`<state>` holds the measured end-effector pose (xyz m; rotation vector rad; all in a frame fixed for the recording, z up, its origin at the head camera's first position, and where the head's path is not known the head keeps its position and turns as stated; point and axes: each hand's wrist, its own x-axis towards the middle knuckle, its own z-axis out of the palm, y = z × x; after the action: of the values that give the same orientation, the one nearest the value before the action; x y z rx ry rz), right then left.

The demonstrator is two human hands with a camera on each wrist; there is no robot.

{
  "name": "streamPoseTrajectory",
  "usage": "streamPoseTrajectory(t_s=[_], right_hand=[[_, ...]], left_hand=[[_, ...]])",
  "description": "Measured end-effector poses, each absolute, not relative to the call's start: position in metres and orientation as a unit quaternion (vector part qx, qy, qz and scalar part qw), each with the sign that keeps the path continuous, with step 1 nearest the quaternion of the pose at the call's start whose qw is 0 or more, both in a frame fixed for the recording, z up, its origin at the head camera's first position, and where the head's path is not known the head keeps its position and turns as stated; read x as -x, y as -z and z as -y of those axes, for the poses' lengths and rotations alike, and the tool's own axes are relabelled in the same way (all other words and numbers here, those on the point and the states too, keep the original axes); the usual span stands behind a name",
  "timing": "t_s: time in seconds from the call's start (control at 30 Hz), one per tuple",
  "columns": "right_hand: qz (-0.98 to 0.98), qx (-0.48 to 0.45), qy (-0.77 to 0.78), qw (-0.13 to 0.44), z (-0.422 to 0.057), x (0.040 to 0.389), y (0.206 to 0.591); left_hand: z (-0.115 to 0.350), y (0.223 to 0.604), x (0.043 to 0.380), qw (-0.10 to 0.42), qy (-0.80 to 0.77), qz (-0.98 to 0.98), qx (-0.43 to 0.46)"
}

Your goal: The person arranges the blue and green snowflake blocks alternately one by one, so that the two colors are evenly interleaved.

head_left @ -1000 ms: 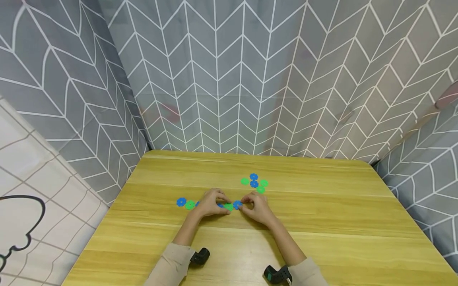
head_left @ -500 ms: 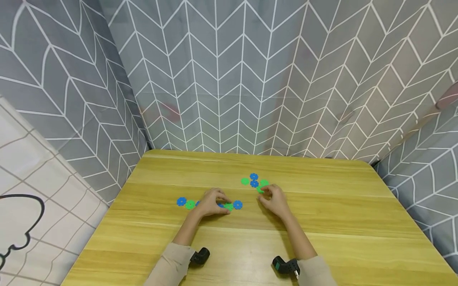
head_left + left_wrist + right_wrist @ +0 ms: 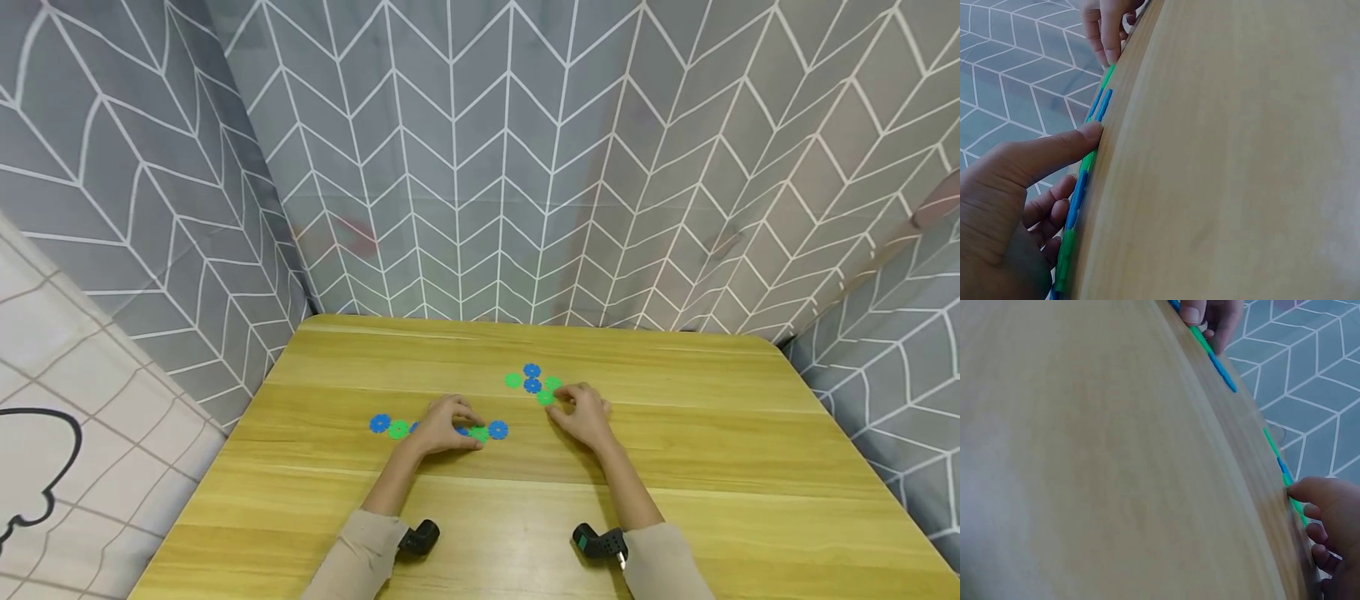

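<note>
Flat notched interlocking discs, blue and green, form a row on the table. A blue disc (image 3: 380,423) and a green disc (image 3: 399,430) show at its left end; my left hand (image 3: 437,427) covers the middle. My left thumb and fingers hold a green disc (image 3: 478,434) at its edges, just left of the blue disc (image 3: 498,430) at the right end. Farther right, my right hand (image 3: 587,417) pinches the edge of a green disc (image 3: 546,398) that lies nearest me in a loose group. In the right wrist view, my right thumb (image 3: 1310,490) touches green.
Beyond the right hand's green disc lie two blue discs (image 3: 532,385) and two more green discs (image 3: 513,380). The wooden table (image 3: 712,467) ends at a grey patterned curtain (image 3: 480,167). A black camera (image 3: 420,537) sits at each wrist.
My right hand has left the blue disc at the row's right end and moved right and away from me to the loose green disc. My left hand stays in place.
</note>
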<state>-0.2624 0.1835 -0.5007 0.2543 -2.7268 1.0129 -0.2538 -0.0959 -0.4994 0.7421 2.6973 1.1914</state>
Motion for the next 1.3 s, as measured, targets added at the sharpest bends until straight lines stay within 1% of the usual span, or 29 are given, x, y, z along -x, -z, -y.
streamPoseTrajectory(t_s=[0.57, 0.83, 1.13, 1.3], right_hand=[[0.924, -0.089, -0.352, 0.115, -0.1813, 0.2688, 0.5017], [0.916, -0.102, -0.377, 0.089, -0.1855, 0.2665, 0.4984], [0.922, -0.105, -0.365, 0.081, -0.1856, 0.2651, 0.4958], [0.922, -0.104, -0.367, 0.066, -0.1881, 0.2652, 0.4950]], left_hand=[[0.0964, 0.4989, 0.2538, 0.051, -0.392, -0.886, -0.240], [0.0965, 0.4995, 0.2536, 0.051, -0.391, -0.886, -0.243], [0.0970, 0.4998, 0.2551, 0.045, -0.391, -0.884, -0.251], [0.0971, 0.5003, 0.2556, 0.046, -0.393, -0.883, -0.251]])
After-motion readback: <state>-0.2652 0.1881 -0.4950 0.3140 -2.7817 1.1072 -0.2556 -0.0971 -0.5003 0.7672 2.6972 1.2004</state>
